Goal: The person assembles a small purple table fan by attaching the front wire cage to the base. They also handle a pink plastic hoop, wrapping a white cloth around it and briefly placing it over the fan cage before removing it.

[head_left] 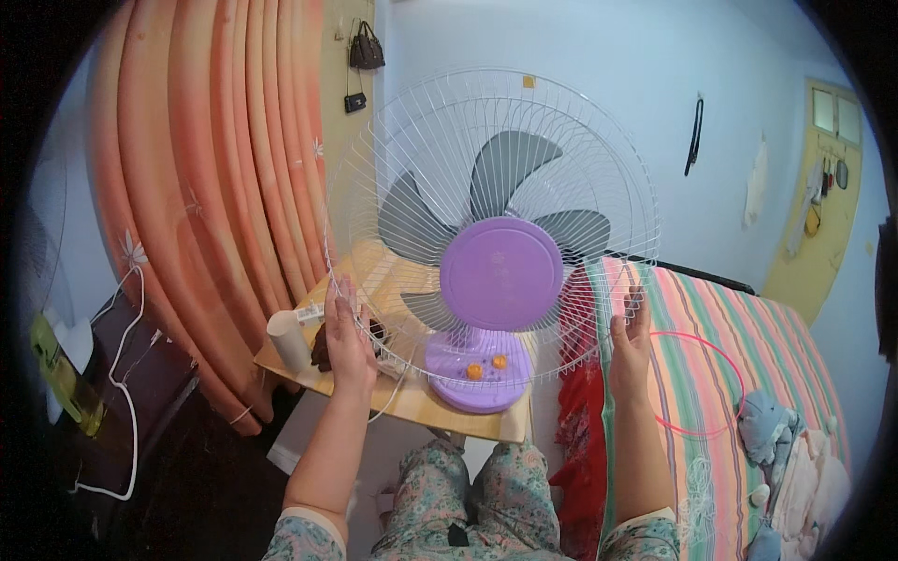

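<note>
A table fan with grey blades [510, 173] stands in front of me on a small wooden table. Its purple base [482, 397] carries orange knobs. The round wire front grille [412, 309], with a purple disc [501, 274] at its centre, covers the blades. My left hand [351, 355] grips the grille's left rim, palm inward. On the opposite side, my right hand [632, 351] holds the right rim, its fingers partly behind the wires. Whether the grille is fastened to the fan, I cannot tell.
The wooden table [505, 428] also bears a white cylinder [289, 341] and a dark brown object [323, 348]. A striped bed [692, 393] with a pink hoop [744, 383] and clothes [795, 458] lies right. Left are an orange curtain [201, 187], a white cable [134, 421] and a green bottle [70, 383].
</note>
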A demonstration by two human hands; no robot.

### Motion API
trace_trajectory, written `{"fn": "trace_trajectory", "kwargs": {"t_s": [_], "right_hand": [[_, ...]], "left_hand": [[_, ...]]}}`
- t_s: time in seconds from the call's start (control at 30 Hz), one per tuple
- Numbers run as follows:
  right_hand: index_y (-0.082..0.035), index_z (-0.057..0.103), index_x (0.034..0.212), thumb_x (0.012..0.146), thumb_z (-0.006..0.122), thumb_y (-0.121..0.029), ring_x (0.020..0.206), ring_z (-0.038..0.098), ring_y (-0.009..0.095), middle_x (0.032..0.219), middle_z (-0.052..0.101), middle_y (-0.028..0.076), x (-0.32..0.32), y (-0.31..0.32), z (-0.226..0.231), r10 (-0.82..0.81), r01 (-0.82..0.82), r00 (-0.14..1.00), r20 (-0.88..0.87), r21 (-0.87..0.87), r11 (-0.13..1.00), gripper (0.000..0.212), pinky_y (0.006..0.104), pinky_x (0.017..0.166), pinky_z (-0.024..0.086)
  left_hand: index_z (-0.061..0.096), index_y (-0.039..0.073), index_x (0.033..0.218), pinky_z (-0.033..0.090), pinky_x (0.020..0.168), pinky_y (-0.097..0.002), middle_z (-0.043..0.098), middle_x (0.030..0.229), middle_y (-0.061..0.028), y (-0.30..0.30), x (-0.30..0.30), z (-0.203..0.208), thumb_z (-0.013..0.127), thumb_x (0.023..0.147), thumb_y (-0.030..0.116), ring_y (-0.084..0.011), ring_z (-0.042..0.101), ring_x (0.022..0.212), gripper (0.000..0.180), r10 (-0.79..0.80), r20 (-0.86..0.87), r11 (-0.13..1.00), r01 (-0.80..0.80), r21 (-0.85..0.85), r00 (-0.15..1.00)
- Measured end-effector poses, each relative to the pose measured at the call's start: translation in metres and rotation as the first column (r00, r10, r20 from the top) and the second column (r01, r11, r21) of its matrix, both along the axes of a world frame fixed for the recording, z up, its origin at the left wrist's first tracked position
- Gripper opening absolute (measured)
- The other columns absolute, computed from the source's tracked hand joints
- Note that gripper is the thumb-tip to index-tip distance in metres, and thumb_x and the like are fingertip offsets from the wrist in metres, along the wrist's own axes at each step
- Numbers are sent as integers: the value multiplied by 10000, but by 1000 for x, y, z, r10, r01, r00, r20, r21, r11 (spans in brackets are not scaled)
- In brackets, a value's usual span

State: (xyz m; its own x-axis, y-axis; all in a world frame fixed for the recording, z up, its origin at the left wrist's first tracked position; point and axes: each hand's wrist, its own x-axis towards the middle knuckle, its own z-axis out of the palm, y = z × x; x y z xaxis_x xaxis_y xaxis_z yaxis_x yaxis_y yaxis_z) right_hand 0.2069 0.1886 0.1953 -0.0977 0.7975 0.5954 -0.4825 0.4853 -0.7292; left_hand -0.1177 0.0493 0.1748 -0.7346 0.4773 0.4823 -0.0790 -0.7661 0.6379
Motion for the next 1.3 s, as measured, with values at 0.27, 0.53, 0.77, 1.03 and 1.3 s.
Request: {"fn": "trace_trajectory", "kwargs": {"t_s": [0.27,0.53,0.77,1.03,1.3], "right_hand": [[9,177,1444,884,566,-88,1339,282,232,1459,275,131,-12,53,-20,29,-30,997,72,22,999,689,355,1088,241],[43,133,1438,870,576,-63,1339,294,238,1459,268,162,-17,64,-29,-5,0,996,87,57,998,727,355,1084,257],[58,111,1437,875,560,-34,1308,349,231,1451,285,166,-20,68,-34,-47,40,995,91,82,996,725,336,1063,295],[49,109,1444,885,557,-49,1306,353,230,1452,293,166,-23,63,-30,-37,30,996,85,82,996,723,333,1060,299],[40,130,1441,895,546,-45,1194,459,195,1403,367,144,-17,57,-25,-33,27,993,111,56,998,691,312,978,387]], "left_hand": [[251,15,1433,203,1118,-364,266,1490,-132,27,-9,-9,393,1005,272,-236,232,1385,519,99,-76,994,-101,-30,992],[266,-7,1421,237,1103,-336,316,1455,-135,41,-17,-28,410,1002,257,-219,311,1338,516,61,-6,998,-61,-17,998],[266,-10,1416,264,1085,-340,327,1444,-131,47,-14,-29,410,1003,253,-219,340,1314,511,115,-2,990,-115,-83,993],[316,-8,1396,266,1081,-335,365,1423,-125,58,-25,-34,389,1008,196,-217,356,1303,445,176,-44,981,-179,-73,983],[301,-5,1408,279,1070,-328,355,1436,-125,46,-24,-21,407,1001,186,-211,369,1299,462,227,-188,948,-260,-180,956]]}}
